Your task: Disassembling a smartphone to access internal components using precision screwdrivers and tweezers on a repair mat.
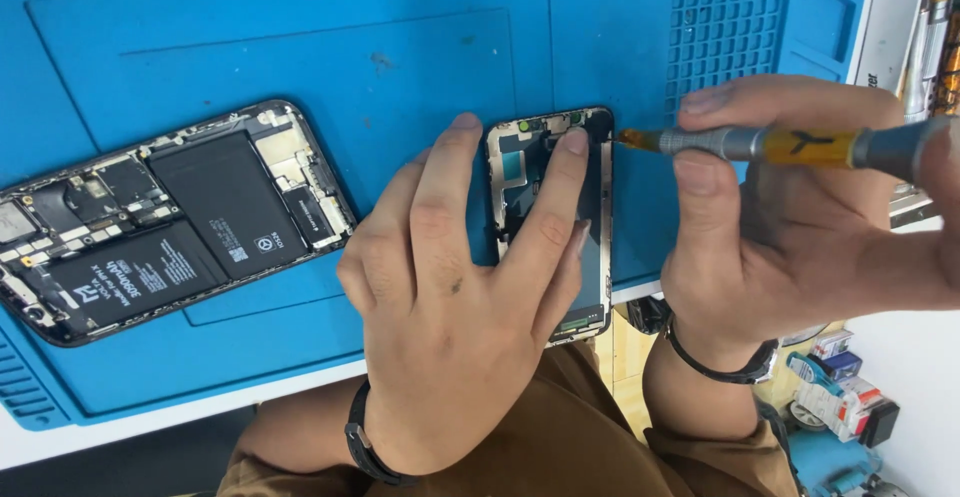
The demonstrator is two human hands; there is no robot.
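Left hand [450, 307] presses flat on the detached screen panel [600, 212], fingers spread, index tip near its top edge; the panel lies face down on the blue mat [300, 57], its lower end hanging past the edge of the surface. Right hand [800, 217] has a closed grip on a grey-and-yellow screwdriver [790, 145], tip just beside the panel's top right corner. Risks: the tip likely skates off and gouges a flex or the frame; uneven pressure on the overhanging end could tip or crack the panel. Opened phone body [160, 222] lies well apart on the left.
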